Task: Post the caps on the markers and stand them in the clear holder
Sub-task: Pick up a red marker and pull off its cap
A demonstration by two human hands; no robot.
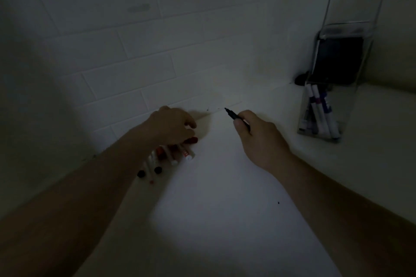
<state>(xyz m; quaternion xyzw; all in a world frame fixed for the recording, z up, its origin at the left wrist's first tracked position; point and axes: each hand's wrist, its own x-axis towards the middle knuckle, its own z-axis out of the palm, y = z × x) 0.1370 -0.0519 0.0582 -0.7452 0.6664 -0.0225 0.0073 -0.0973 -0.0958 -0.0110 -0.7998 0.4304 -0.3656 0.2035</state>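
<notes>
Dim scene, white counter [225, 186] against a tiled wall. Right hand [261, 139] is closed around an uncapped black marker [236, 117], held low on the barrel in a writing-style pinch, bare tip pointing up and away from the knuckles toward the wall. Left hand [173, 126] is curled over the loose pile of markers and caps [171, 155]; fingers look bent as if picking, but whether they have closed on anything cannot be told (too dark, hand blocks it). A red cap [191, 140] sits just under its fingertips.

Clear holder [324, 110] stands well off to the outer side of the right hand, already with several capped markers [319, 114] leaning inside.

Handling judgement: marker is light, rigid plastic, smooth barrel, so slightly slippery; mid-barrel grip works for capping since it leaves the tip end free. Caps are small and roll easily, so pinch one by its sides with the open end facing the tip. Push-fit probably needs a firm axial press. Wet tip may smear the skin or counter if it touches.
</notes>
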